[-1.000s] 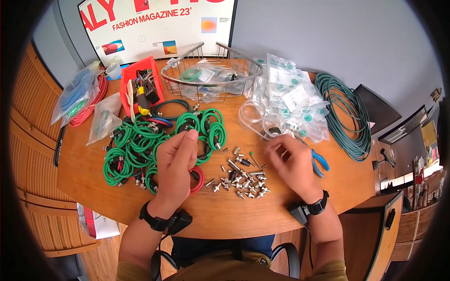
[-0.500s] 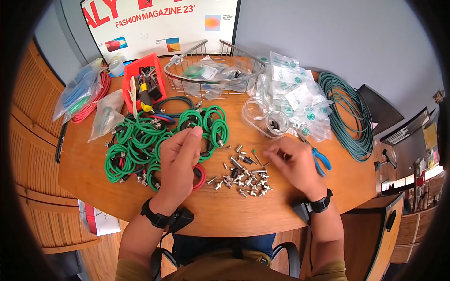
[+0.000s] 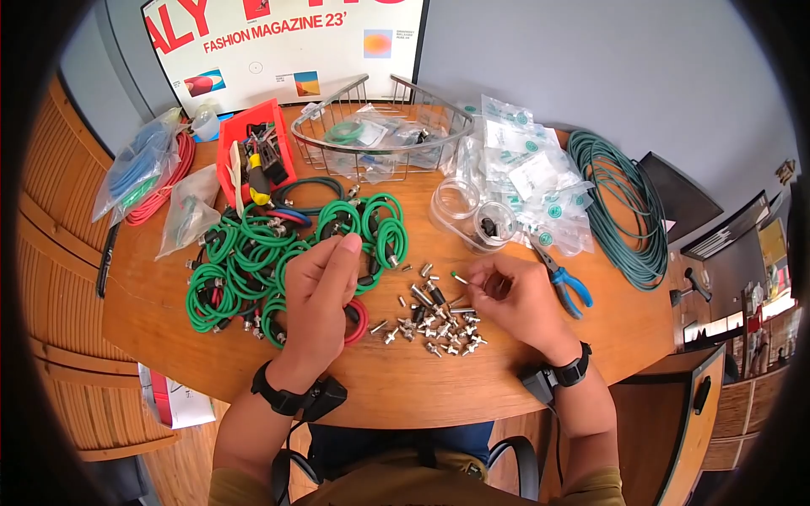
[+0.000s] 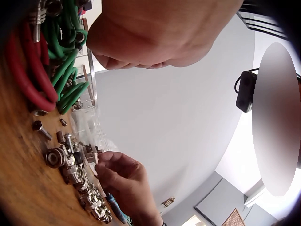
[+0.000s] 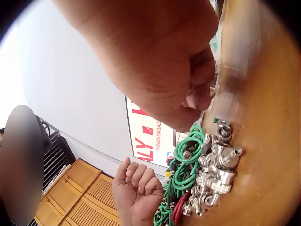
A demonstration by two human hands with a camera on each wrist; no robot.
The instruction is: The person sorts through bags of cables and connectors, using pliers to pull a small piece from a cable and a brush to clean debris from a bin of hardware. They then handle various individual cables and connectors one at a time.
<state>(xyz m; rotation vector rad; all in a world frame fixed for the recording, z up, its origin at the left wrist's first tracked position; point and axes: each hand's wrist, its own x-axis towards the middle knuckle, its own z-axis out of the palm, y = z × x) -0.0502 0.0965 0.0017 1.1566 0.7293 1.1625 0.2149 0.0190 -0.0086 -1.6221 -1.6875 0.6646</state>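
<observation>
In the head view, my right hand pinches a thin pale stick with a green tip between thumb and fingers. It hovers over the right edge of a pile of silver metal connectors. My left hand is raised in front of the coiled green cables, its fingers curled in and the thumb along the top. The right wrist view shows the palm side of this left hand, with nothing visible in the curled fingers. A red cable loop lies partly behind the left hand.
Blue-handled pliers lie right of the right hand. Behind are clear round containers, plastic bags, a wire basket and a red bin of tools. A dark green cable coil lies far right.
My right hand has come slightly down and left to the green-tipped stick, which lay among the connectors and now points from the fingertips at a different angle. The left hand stays nearly still.
</observation>
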